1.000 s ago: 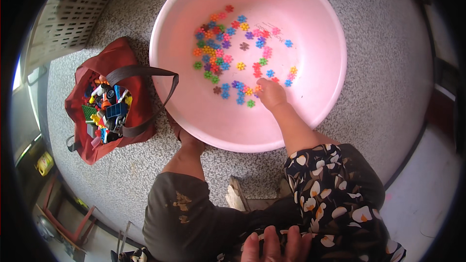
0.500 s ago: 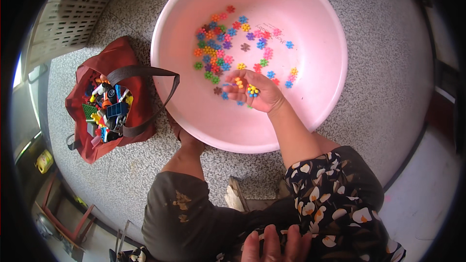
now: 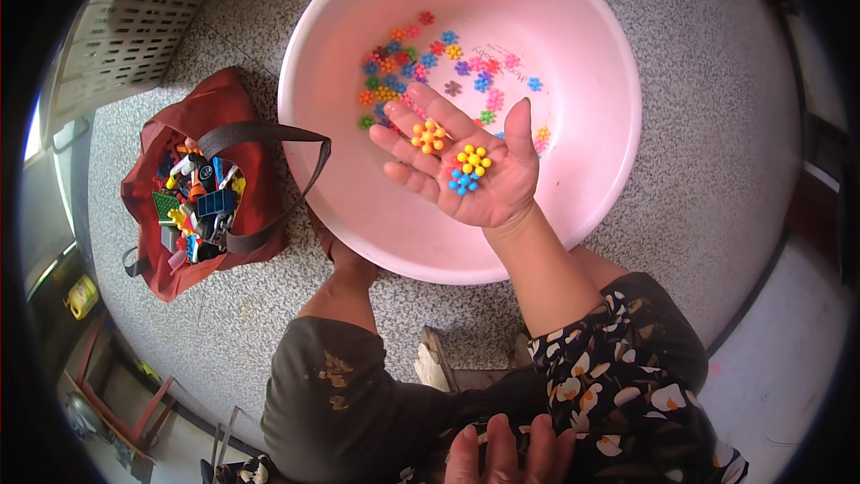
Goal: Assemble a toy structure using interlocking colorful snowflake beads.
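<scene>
Palm up over the big pink tub (image 3: 596, 63), my right hand (image 3: 484, 170) has its fingers and thumb spread. On it lie small plastic flower-shaped pieces: an orange flower piece (image 3: 428, 136) at the base of the fingers, a yellow flower piece (image 3: 473, 159) and a blue flower piece (image 3: 464, 182) on the palm. A bit of red shows beside the yellow one. Many more flower pieces (image 3: 394, 58) in mixed colours are scattered on the tub's bottom, some hidden behind my hand. My left hand (image 3: 511, 454) rests on my lap, fingers extended, partly cut off by the lower edge.
A red cloth bag (image 3: 210, 103) with dark handles stands left of the tub, full of toy bricks and parts (image 3: 206, 202); one handle touches the tub's rim. A pale slatted basket (image 3: 134, 27) is at the upper left. The floor (image 3: 699, 125) is speckled grey.
My right hand has risen from the tub toward me, and its curled fingers have spread out flat, showing the flower pieces. My left hand stays put.
</scene>
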The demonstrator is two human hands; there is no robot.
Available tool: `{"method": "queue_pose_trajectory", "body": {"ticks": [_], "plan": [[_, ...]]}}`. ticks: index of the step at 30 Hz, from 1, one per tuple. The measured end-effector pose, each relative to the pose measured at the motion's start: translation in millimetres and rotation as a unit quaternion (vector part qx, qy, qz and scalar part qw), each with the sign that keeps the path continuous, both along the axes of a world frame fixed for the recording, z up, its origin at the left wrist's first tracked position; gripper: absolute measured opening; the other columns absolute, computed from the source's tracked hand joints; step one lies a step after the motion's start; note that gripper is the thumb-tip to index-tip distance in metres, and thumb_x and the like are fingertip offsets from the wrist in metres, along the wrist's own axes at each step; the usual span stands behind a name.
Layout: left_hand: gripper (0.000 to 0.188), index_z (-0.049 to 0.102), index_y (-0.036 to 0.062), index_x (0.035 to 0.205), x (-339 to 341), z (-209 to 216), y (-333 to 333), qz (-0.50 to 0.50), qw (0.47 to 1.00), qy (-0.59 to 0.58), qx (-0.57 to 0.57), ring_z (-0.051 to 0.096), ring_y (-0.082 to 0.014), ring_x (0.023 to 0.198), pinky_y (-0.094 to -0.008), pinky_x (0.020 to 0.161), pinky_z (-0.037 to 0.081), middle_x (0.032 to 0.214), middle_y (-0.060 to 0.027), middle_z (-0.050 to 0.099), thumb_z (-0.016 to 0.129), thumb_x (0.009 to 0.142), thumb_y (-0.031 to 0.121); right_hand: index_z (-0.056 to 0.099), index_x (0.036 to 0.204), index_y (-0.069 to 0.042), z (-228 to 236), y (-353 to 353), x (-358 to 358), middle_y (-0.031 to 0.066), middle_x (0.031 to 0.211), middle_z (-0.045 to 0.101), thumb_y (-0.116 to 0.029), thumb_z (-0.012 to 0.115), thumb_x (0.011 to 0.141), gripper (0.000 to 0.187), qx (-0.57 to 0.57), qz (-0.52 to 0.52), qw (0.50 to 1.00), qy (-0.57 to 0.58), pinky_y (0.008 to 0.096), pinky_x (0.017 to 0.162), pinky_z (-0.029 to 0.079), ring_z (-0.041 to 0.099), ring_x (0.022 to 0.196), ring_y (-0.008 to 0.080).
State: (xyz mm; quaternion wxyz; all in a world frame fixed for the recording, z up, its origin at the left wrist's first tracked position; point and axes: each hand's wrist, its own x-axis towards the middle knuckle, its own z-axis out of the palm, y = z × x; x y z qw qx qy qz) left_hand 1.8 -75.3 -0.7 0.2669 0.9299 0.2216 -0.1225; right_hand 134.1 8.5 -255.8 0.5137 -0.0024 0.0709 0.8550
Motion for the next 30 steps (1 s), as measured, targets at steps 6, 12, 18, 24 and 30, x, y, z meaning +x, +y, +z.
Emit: {"method": "queue_pose_trajectory", "body": {"ticks": [6,12,18,24,30], "plan": [[0.045,0.044,0.0038,0.124,3,2,-2,0.047,0.997,0.006,-0.060,0.045,-0.0386,0.112,-0.0573,0.096,0.034,0.124,-0.0199,0.042,0.049,0.080,0.011,0.013,0.141,-0.008,4,-1,-9,0.0138,0.144,0.022,-0.064,0.030,0.084,0.081,-0.014,-0.022,1.000,0.008,0.0472,0.108,0.014,0.011,0.134,0.0325],[0.044,0.044,0.0038,0.124,3,5,11,0.005,0.998,0.017,-0.056,0.045,-0.0390,0.112,-0.0572,0.096,0.035,0.125,-0.0199,0.042,0.047,0.081,0.013,0.044,0.124,-0.008,-35,3,25,0.0080,0.105,0.054,-0.035,0.050,0.088,0.045,-0.067,-0.031,0.988,-0.133,0.0334,0.077,0.042,0.050,0.093,0.0201],[0.043,0.044,0.0031,0.123,-2,2,11,0.022,0.996,0.032,-0.076,0.045,-0.0392,0.112,-0.0570,0.096,0.035,0.125,-0.0205,0.042,0.048,0.081,0.011,0.056,0.100,-0.006,-88,6,85,0.0008,0.072,0.052,-0.023,0.056,0.088,0.021,-0.272,-0.147,0.879,-0.363,0.0215,0.051,0.039,0.047,0.061,0.0106],[0.043,0.044,0.0013,0.123,-1,-2,10,-0.006,0.999,0.016,-0.051,0.045,-0.0397,0.113,-0.0557,0.094,0.038,0.125,-0.0219,0.042,0.050,0.081,0.007,0.052,0.104,-0.006,-129,-28,119,0.0045,0.080,0.057,-0.012,0.055,0.084,0.021,-0.325,0.032,0.581,-0.746,0.0239,0.053,0.042,0.051,0.064,0.0113],[0.043,0.044,0.0005,0.123,-2,-1,12,0.002,0.999,0.008,-0.039,0.044,-0.0409,0.114,-0.0555,0.094,0.039,0.125,-0.0222,0.042,0.051,0.081,0.007,0.056,0.095,-0.005,-142,-51,99,0.0061,0.087,0.060,-0.014,0.054,0.085,0.014,-0.284,0.142,0.679,-0.662,0.0357,0.065,0.048,0.058,0.078,0.0193]]}}
